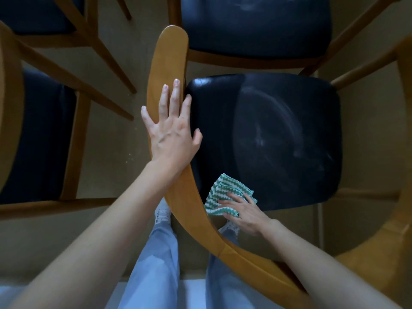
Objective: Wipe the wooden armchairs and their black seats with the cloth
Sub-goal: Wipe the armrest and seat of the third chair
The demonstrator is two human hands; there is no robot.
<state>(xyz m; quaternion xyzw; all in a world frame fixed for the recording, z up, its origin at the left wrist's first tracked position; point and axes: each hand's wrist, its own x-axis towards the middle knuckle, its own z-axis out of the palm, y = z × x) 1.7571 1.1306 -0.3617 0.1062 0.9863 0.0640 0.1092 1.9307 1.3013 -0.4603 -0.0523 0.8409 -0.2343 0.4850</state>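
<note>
One curved armrest [169, 63] runs away under the left hand [171, 132].

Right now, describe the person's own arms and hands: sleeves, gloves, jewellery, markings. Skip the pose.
The left hand and right hand are bare: no gloves, rings, watch or bracelet in view. The left forearm and right forearm are bare too, with no sleeve showing up to the frame's edge. The nails that show look short and unpainted.

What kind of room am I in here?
Likely a dining or meeting room, hard to say which: several matching wooden armchairs with black seats stand close together on a plain beige floor.
</note>
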